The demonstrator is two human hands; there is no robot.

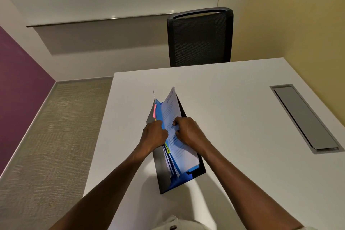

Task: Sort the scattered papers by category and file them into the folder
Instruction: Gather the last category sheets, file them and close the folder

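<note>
The table [233, 99] lies bare all around the folder [194, 170], which stands half-open near its left edge, with both hands at it; the way in from the right and the far side is open. A recessed cable hatch [306, 119] lies well right. A chair [199, 37] stands behind the far edge

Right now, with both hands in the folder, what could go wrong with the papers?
1. The right hand curls its fingers on the printed sheet; pushing harder could crease it.
2. The folder stands half open on the table, held apart by the left hand; if released, it may close on loose pages.
3. The pink tab sticks out and could bend.
</note>
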